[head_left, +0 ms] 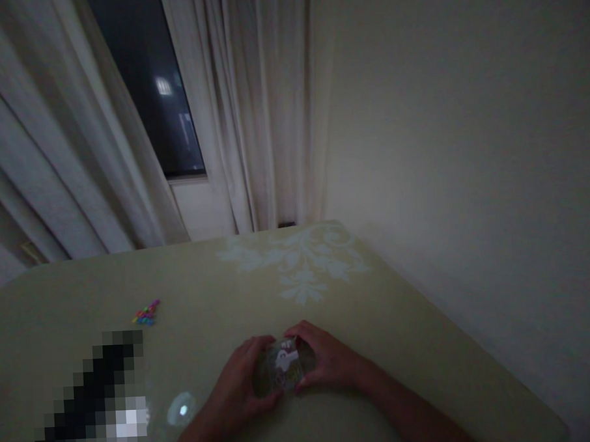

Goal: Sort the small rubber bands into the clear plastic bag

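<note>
A small clear, squarish plastic piece (285,365) with a white printed figure is at the lower middle of the view, at the table surface or just above it. My left hand (241,380) curls round its left side, fingertips at the far edge and thumb at the near edge. From the right, my right hand (325,358) grips it the same way, fingers at the top corner and thumb at the bottom corner. Whether the piece is a flat plate or a thin box, I cannot tell.
On the pale green table (204,283), a small pile of colourful bits (146,313) lies at the left. A pixelated dark long shape (90,393) covers the lower left. A wall (469,174) runs along the right edge, and curtains (251,118) hang behind.
</note>
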A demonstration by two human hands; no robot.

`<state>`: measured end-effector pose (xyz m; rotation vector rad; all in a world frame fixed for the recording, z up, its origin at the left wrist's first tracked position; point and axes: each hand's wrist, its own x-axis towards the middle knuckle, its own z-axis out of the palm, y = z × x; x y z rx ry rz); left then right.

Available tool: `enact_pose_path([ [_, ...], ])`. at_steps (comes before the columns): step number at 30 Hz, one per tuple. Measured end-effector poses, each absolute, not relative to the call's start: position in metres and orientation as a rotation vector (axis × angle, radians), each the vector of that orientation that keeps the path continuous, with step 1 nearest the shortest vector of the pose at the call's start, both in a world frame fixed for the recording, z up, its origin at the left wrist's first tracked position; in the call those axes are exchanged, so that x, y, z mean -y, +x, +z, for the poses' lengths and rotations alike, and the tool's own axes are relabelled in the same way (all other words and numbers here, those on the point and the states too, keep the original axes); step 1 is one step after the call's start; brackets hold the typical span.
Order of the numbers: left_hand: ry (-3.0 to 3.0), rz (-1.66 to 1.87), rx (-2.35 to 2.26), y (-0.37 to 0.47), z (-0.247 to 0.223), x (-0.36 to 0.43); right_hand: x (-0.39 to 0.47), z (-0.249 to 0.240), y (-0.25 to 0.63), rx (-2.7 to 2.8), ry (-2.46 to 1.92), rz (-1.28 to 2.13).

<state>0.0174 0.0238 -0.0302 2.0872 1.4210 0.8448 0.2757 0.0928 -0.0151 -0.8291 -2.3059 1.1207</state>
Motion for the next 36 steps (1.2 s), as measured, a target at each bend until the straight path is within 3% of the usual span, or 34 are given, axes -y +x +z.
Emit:
enact_pose_path([
  [21,2.131,0.873,-1.465,0.011,-0.027,-0.025,-0.094,0.002,0.282,2.269,-0.706,0.936],
  [36,2.026,0.984,-1.76,-0.003,-0.014,-0.036,-0.126,-0.009,0.31,2.183,-1.114,0.752],
])
